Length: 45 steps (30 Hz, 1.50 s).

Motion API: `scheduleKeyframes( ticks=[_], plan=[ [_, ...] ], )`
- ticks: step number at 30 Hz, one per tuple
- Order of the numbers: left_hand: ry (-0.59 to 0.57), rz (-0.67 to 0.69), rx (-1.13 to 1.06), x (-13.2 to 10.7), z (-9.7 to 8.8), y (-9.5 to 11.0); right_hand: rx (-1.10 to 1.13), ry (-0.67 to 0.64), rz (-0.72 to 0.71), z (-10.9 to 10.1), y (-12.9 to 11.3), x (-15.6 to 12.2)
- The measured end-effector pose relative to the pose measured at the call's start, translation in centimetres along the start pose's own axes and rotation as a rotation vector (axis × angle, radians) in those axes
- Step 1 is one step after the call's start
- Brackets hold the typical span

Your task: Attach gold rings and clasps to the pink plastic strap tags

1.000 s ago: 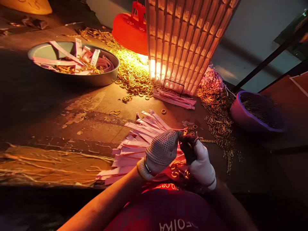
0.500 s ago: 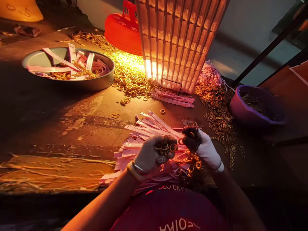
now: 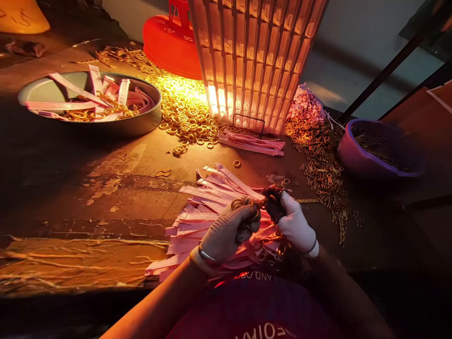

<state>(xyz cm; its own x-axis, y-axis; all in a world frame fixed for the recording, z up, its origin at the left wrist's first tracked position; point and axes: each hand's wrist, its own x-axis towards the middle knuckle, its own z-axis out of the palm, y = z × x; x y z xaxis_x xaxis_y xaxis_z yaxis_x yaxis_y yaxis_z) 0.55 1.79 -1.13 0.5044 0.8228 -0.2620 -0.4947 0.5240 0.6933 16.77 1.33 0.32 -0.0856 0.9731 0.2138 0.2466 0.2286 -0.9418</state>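
Left hand, gloved, is curled around a cluster of brass-coloured rings, its thumb folded in beside them; half a second ago I could see it turned up, with the rings lying loose in the palm. From my distant seat that is the main change: the palmful is now gripped, and its near edge has come right up against the dark fingertips of the right hand. Those fingers are bent inward, but they are too dark for me to make out whether they pinch anything, so I cannot tell. I judge that the work in hand has gone from cupping rings in one palm to handling them between both hands.

Under and beside the hands, the fanned pink strips lie on the table, apparently undisturbed, with more rings in shadow just below the right hand. One stray ring rests beyond the fan, where it was before.
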Motion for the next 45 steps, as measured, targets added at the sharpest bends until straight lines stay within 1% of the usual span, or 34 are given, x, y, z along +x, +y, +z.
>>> scheduleKeyframes(
  ticks=[2,4,6,9,11,14,16,18,21,23,26,29,32,35,37,39,40,42,43,44,45],
  plan=[
    [-0.016,-0.067,-0.04,0.1,-0.2,0.1,0.061,0.031,0.031,-0.1,0.1,0.0],
    [-0.009,-0.104,-0.066,0.2,-0.4,0.3,0.1,0.054,0.054,-0.2,0.2,0.1],
    [-0.006,-0.116,-0.076,0.1,-0.5,0.6,0.108,0.073,0.05,-0.3,0.2,0.1],
    [-0.038,-0.167,-0.1,-0.2,-0.7,1.1,0.09,0.088,0.021,-0.6,0.1,0.0],
    [-0.02,-0.203,-0.133,-0.3,-0.8,1.3,0.071,0.076,0.006,-0.8,0.1,0.0],
    [0.036,-0.202,-0.179,0.0,-0.8,1.5,0.028,0.03,-0.022,-1.0,0.1,0.1],
    [0.026,-0.226,-0.211,0.3,-0.7,1.7,0.013,-0.005,-0.056,-1.1,-0.1,0.3],
    [0.009,-0.297,-0.244,0.6,-0.6,2.1,0.002,-0.026,-0.113,-1.3,-0.5,0.6],
    [0.036,-0.414,-0.278,1.2,-0.5,2.6,0.011,-0.036,-0.19,-1.5,-0.9,1.3],
    [0.053,-0.45,-0.298,1.4,-0.5,2.8,0.058,-0.045,-0.194,-1.5,-0.9,1.6],
    [0.03,-0.413,-0.314,1.5,-0.8,2.6,0.1,-0.034,-0.148,-1.3,-0.4,1.8],
    [-0.039,-0.336,-0.311,1.5,-1.3,2.5,0.08,-0.008,-0.103,-1.3,0.4,1.8],
    [-0.083,-0.267,-0.284,1.5,-1.7,2.6,0.074,-0.03,-0.112,-1.4,1.1,1.9],
    [-0.03,-0.17,-0.223,1.8,-1.6,2.7,0.088,-0.095,-0.154,-1.6,1.2,2.1],
    [0.011,-0.136,-0.186,2.2,-1.4,2.6,0.052,-0.106,-0.197,-1.6,0.7,2.3],
    [0.018,-0.132,-0.143,2.4,-1.2,2.4,-0.023,-0.113,-0.284,-1.4,-0.1,2.6],
    [0.015,-0.128,-0.124,2.5,-1.2,2.3,-0.056,-0.141,-0.34,-1.3,-0.5,2.7],
    [0.01,-0.115,-0.109,2.6,-1.1,2.1,-0.115,-0.257,-0.449,-1.1,-1.3,3.0],
    [0.009,-0.112,-0.118,2.5,-1.2,2.1,-0.16,-0.308,-0.479,-1.1,-1.6,3.1],
    [0.01,-0.121,-0.13,2.5,-1.2,2.1,-0.217,-0.324,-0.488,-1.0,-1.7,3.2],
    [0.01,-0.141,-0.146,2.4,-1.3,2.2,-0.271,-0.311,-0.479,-1.1,-1.7,3.3]
  ],
)
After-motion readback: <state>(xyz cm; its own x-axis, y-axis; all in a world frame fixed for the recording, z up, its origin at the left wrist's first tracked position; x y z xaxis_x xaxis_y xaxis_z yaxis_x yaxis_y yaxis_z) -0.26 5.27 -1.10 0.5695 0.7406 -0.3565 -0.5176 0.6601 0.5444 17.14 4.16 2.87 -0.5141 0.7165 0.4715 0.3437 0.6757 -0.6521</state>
